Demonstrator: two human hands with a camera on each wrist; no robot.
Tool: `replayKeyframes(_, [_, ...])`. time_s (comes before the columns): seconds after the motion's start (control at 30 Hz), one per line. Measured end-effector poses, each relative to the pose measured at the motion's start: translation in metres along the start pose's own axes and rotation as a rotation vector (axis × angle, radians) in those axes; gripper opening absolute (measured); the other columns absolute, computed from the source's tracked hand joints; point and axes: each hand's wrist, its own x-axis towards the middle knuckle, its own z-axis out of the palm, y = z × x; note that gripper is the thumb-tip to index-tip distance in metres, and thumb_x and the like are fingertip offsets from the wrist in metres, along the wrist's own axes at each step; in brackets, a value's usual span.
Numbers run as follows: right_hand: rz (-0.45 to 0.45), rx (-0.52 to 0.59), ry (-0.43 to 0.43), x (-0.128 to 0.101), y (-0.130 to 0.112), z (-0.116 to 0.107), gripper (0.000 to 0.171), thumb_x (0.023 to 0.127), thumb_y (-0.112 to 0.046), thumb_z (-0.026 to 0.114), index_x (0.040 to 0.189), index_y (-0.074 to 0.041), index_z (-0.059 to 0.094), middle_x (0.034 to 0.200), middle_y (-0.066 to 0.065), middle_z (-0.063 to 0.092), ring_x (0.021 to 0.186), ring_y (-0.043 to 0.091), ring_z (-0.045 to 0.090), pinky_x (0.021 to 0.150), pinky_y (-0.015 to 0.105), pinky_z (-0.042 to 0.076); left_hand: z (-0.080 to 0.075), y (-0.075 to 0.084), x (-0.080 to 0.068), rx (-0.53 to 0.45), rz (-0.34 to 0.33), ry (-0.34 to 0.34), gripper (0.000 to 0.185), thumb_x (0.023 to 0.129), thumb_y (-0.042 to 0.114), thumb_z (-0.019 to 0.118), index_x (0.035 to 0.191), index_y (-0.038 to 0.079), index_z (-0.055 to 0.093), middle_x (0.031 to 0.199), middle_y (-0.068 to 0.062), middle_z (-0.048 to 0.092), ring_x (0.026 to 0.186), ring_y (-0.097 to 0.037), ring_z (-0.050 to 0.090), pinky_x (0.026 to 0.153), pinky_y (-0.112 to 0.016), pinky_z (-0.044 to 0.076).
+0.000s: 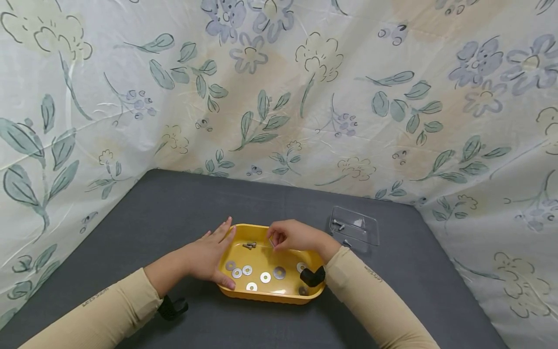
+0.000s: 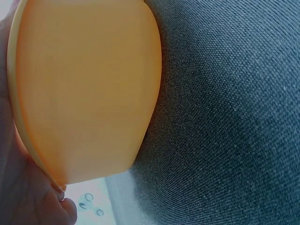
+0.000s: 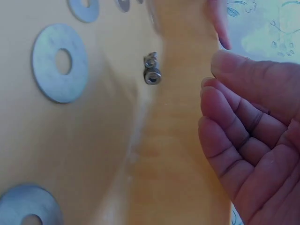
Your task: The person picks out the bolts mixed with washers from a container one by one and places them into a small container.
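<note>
My left hand holds the left end of a yellow tray, thumb at its near corner and fingers spread toward the far one. The left wrist view shows the tray's outer wall beside the palm. Over the tray's far side, my right hand pinches a thin pale piece, apparently a bolt, at its fingertips. That piece cannot be made out in the right wrist view, where the thumb meets curled fingers. Below and left, a few bolts lie in the tray. Several flat washers are scattered across its floor.
A clear plastic tray holding small bolts stands beyond the right forearm. Black straps hang at both wrists. Dark grey cloth covers the table, and flowered curtains enclose its back and sides.
</note>
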Motion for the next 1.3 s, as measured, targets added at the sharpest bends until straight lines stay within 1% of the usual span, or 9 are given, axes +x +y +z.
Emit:
replayKeyframes(0.2, [-0.007, 0.026, 0.030, -0.005, -0.001, -0.006, 0.027, 0.083, -0.011, 0.068, 0.108, -0.007, 0.058, 0.082, -0.003, 0.059, 0.075, 0.013, 0.055, 0.070, 0.025, 0.049, 0.001, 0.000, 0.000, 0.002, 0.002, 0.003, 0.132, 0.054, 0.082, 0.057, 0.147, 0.006, 0.005, 0.152, -0.011, -0.013, 0.140, -0.027, 0.001, 0.108, -0.052, 0.015])
replayKeyframes(0.37, [0.002, 0.024, 0.057, -0.009, 0.001, -0.013, 0.030, 0.083, -0.013, 0.067, 0.111, -0.008, 0.057, 0.083, -0.002, 0.059, 0.076, 0.014, 0.056, 0.072, 0.025, 0.049, 0.001, -0.001, -0.001, 0.009, 0.007, 0.008, 0.132, 0.054, 0.083, 0.056, 0.147, 0.005, 0.005, 0.152, -0.011, -0.013, 0.140, -0.027, 0.002, 0.107, -0.053, 0.016])
replayKeyframes(0.6, [0.000, 0.042, 0.098, -0.014, 0.004, -0.022, 0.025, 0.084, -0.011, 0.066, 0.107, -0.007, 0.058, 0.083, -0.001, 0.059, 0.077, 0.015, 0.056, 0.071, 0.026, 0.049, 0.002, -0.001, -0.001, 0.023, 0.008, 0.009, 0.133, 0.054, 0.084, 0.055, 0.147, 0.004, 0.004, 0.152, -0.012, -0.013, 0.140, -0.027, 0.002, 0.108, -0.052, 0.016])
replayKeyframes(0.73, [0.015, 0.058, 0.122, -0.016, 0.008, -0.026, 0.025, 0.084, -0.011, 0.066, 0.107, -0.008, 0.058, 0.084, -0.001, 0.059, 0.078, 0.015, 0.056, 0.073, 0.025, 0.049, 0.002, -0.001, -0.001, 0.023, 0.010, 0.008, 0.133, 0.054, 0.084, 0.055, 0.147, 0.003, 0.004, 0.151, -0.012, -0.013, 0.139, -0.027, 0.001, 0.108, -0.052, 0.016])
replayKeyframes(0.9, [0.035, 0.083, 0.175, -0.022, 0.011, -0.034, 0.026, 0.083, -0.011, 0.067, 0.107, -0.012, 0.058, 0.085, 0.002, 0.058, 0.078, 0.017, 0.055, 0.073, 0.027, 0.050, 0.001, -0.001, -0.001, 0.022, 0.017, 0.011, 0.133, 0.054, 0.084, 0.055, 0.146, 0.003, 0.003, 0.151, -0.012, -0.014, 0.139, -0.026, 0.000, 0.108, -0.052, 0.016])
replayKeyframes(1.07, [0.065, 0.085, 0.217, -0.029, 0.016, -0.042, 0.027, 0.083, -0.012, 0.068, 0.107, -0.012, 0.057, 0.086, 0.003, 0.057, 0.078, 0.019, 0.054, 0.073, 0.027, 0.050, 0.001, -0.001, -0.001, 0.031, 0.010, 0.009, 0.134, 0.054, 0.085, 0.054, 0.146, 0.003, 0.003, 0.151, -0.012, -0.014, 0.140, -0.026, 0.000, 0.108, -0.051, 0.016])
replayKeyframes(1.3, [0.130, 0.121, 0.297, -0.039, 0.036, -0.051, 0.027, 0.082, -0.012, 0.068, 0.106, -0.011, 0.057, 0.087, 0.005, 0.057, 0.078, 0.021, 0.055, 0.072, 0.029, 0.050, 0.001, 0.000, -0.001, 0.028, 0.007, 0.004, 0.134, 0.054, 0.084, 0.055, 0.146, 0.002, 0.002, 0.151, -0.011, -0.015, 0.140, -0.026, 0.000, 0.108, -0.051, 0.016])
